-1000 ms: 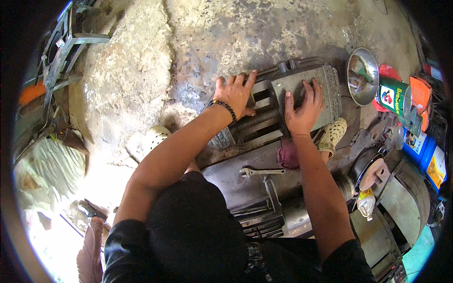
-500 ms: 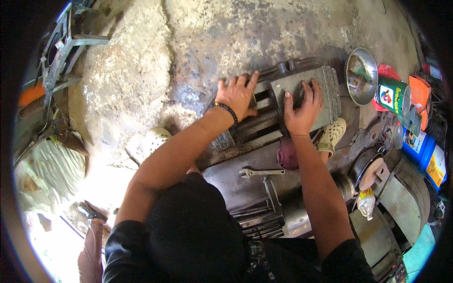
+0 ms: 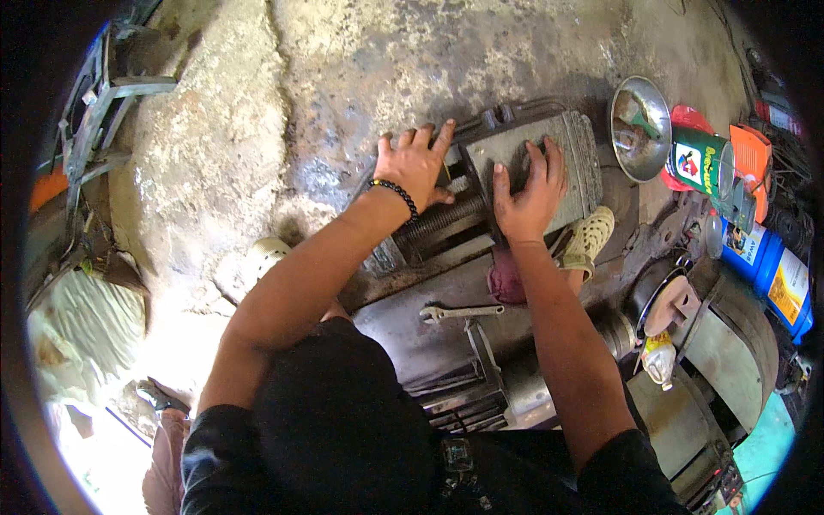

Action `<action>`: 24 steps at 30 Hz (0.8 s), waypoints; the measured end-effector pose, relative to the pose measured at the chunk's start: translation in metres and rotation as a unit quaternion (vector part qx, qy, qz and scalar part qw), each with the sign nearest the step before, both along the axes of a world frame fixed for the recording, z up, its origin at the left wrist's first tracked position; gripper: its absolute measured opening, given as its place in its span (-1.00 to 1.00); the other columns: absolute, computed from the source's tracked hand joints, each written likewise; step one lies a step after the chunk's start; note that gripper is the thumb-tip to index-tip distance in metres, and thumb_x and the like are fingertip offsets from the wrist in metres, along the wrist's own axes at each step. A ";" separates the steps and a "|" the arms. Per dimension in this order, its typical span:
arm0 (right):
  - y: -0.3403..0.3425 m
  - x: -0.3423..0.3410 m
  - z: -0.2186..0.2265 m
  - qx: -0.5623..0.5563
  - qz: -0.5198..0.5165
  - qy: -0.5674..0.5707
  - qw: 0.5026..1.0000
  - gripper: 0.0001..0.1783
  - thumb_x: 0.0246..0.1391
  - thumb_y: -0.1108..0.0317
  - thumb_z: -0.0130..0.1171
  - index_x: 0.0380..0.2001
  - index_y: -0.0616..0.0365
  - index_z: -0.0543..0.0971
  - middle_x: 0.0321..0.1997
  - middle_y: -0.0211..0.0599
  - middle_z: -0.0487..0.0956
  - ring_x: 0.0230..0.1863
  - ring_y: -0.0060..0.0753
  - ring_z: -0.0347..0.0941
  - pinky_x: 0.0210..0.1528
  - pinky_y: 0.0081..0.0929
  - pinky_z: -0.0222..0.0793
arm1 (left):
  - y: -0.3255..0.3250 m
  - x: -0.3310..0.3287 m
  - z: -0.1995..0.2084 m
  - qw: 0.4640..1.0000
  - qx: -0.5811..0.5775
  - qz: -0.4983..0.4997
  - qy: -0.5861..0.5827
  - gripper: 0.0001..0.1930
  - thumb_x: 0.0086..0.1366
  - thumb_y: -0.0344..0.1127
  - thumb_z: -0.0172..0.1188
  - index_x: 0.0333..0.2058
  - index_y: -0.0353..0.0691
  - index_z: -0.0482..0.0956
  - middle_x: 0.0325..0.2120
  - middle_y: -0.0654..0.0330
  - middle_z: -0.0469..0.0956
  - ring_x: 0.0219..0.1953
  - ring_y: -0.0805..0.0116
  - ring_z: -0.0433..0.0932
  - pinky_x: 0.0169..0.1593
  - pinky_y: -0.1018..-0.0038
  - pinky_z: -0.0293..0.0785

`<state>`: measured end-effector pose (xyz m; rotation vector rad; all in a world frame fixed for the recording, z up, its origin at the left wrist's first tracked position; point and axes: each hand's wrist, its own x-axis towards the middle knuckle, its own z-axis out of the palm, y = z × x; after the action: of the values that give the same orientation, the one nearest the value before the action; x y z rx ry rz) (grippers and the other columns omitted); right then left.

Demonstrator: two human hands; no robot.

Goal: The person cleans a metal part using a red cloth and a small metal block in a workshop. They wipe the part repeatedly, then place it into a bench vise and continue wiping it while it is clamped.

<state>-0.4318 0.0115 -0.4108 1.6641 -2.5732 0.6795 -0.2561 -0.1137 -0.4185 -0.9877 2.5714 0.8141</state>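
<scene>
Machine vise (image 3: 483, 172) lies between the clogs (image 3: 590, 239), apparently assembled, its screw (image 3: 451, 213) bared and gap unclosed, left hand (image 3: 409, 176) splayed over the far side, right hand (image 3: 525, 202) on the top plate (image 3: 515, 136), all fingers (image 3: 554, 159) spread, gripping nothing visible, adjustable wrench (image 3: 461, 312) untouched.

The grey metal surface (image 3: 390, 337) carries 1 adjustable wrench (image 3: 464, 312) and, nearer its far edge, 1 maroon cloth (image 3: 505, 278)
</scene>
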 end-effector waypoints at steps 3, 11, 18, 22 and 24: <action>-0.001 0.000 0.000 -0.015 0.004 0.002 1.000 -0.36 0.08 -0.01 0.30 0.11 0.19 0.49 0.34 0.08 0.34 0.38 0.29 0.18 0.44 0.17 -0.04 | -0.004 -0.006 -0.001 0.998 0.010 0.046 -0.042 0.30 -0.03 0.25 0.50 0.51 -0.03 -0.15 0.37 0.05 0.25 0.36 -0.01 0.29 0.34 -0.12 0.20; -0.001 -0.002 -0.002 -0.016 0.015 0.013 1.000 -0.36 0.07 -0.01 0.31 0.11 0.18 0.49 0.32 0.07 0.35 0.37 0.27 0.19 0.44 0.17 -0.04 | -0.005 -0.005 -0.005 0.998 0.039 0.037 -0.044 0.33 -0.08 0.24 0.54 0.51 -0.01 -0.16 0.38 0.02 0.25 0.40 -0.06 0.24 0.37 -0.20 0.14; -0.001 -0.002 -0.004 -0.004 0.000 0.014 1.000 -0.33 0.08 -0.06 0.29 0.12 0.17 0.49 0.33 0.08 0.35 0.39 0.26 0.18 0.44 0.17 -0.04 | -0.009 -0.020 0.010 0.999 0.033 0.022 -0.031 0.38 -0.12 0.30 0.54 0.51 -0.02 -0.20 0.37 0.00 0.26 0.39 -0.06 0.28 0.38 -0.21 0.13; 0.000 -0.002 -0.004 -0.018 0.010 0.014 1.000 -0.33 0.06 -0.06 0.30 0.12 0.17 0.49 0.33 0.08 0.35 0.38 0.26 0.18 0.44 0.17 -0.04 | -0.009 -0.022 0.016 0.998 0.041 0.019 -0.044 0.42 -0.12 0.31 0.54 0.51 -0.09 -0.25 0.35 0.00 0.28 0.37 -0.05 0.31 0.39 -0.17 0.15; 0.000 -0.002 -0.003 -0.022 0.002 0.007 1.000 -0.33 0.05 -0.05 0.31 0.12 0.17 0.49 0.34 0.08 0.35 0.39 0.25 0.18 0.44 0.17 -0.04 | -0.011 -0.015 0.015 0.989 0.027 0.012 -0.143 0.43 -0.13 0.30 0.55 0.51 -0.11 -0.25 0.34 -0.01 0.29 0.36 -0.05 0.32 0.38 -0.15 0.18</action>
<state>-0.4334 0.0110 -0.4135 1.6555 -2.5262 0.7171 -0.2706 -0.1250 -0.4033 -1.0374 2.2872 0.6880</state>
